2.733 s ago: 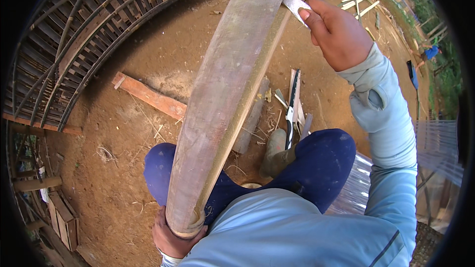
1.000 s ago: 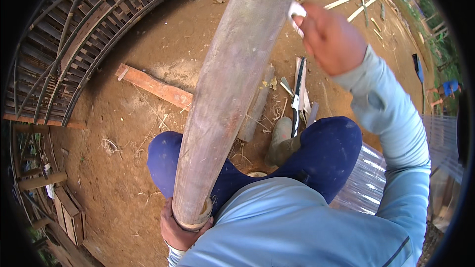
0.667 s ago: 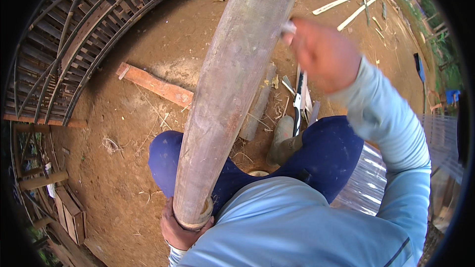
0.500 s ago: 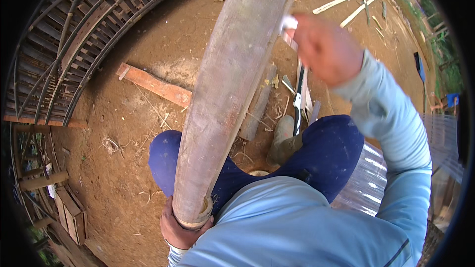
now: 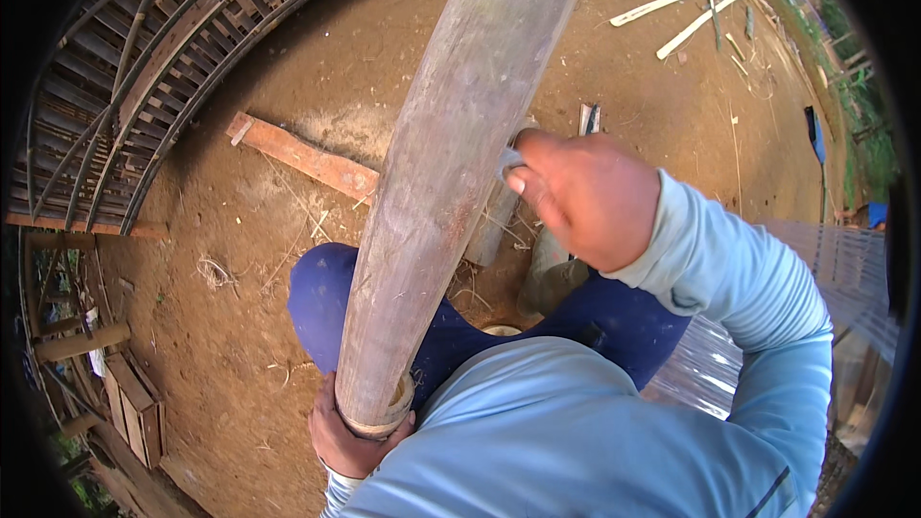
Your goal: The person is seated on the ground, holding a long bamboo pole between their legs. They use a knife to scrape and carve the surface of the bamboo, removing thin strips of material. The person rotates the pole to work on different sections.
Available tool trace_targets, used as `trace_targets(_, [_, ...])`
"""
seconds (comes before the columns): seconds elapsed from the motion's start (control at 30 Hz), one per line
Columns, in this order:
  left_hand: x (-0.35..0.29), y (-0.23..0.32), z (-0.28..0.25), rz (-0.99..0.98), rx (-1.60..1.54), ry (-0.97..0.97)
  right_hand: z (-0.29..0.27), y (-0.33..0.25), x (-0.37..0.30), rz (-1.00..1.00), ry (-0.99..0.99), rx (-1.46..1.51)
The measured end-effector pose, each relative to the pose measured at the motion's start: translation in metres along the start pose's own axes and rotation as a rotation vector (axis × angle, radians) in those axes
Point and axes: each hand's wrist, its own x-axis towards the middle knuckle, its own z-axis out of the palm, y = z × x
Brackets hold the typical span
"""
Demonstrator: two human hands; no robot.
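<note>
A thick grey-brown bamboo pole (image 5: 441, 144) slants from my lap up past the top edge, and its near end shows a cut, hollow rim. My left hand (image 5: 350, 436) is wrapped round that near end from below. Beside the pole's right side, about halfway along, my right hand (image 5: 595, 197) is closed in a pinch. A small whitish piece (image 5: 508, 163) pokes out between its thumb and finger, against or very close to the pole; its kind cannot be made out. My knees are spread on either side of the pole.
A reddish plank (image 5: 302, 158) lies on the dirt floor left of the pole. Slatted bamboo framework (image 5: 144, 86) stands at the far left, with a wooden crate (image 5: 134, 408) below. Split bamboo strips (image 5: 705, 24) lie far right. Clear corrugated sheet (image 5: 700, 364) is beside my right knee.
My right hand has come down and toward me along the pole's right side, with the whitish piece still in it. My left hand keeps its hold on the near end.
</note>
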Motion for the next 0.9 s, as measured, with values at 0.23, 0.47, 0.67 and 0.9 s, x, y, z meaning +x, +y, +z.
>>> trace_targets(0.23, [0.0, 0.004, -0.004, -0.089, -0.05, -0.063, -0.015, 0.014, 0.005, 0.04, 0.271, -0.087])
trace_targets(0.47, [-0.002, 0.0, 0.001, -0.019, -0.021, -0.017, -0.013, 0.042, 0.009, -0.124, 0.369, -0.091])
trace_targets(0.67, [-0.003, 0.001, -0.001, -0.032, -0.01, -0.007, -0.016, 0.02, 0.011, 0.021, 0.229, -0.029])
trace_targets(0.9, [-0.004, -0.001, 0.0, -0.031, -0.009, -0.011, -0.005, 0.014, 0.007, -0.039, 0.21, -0.086])
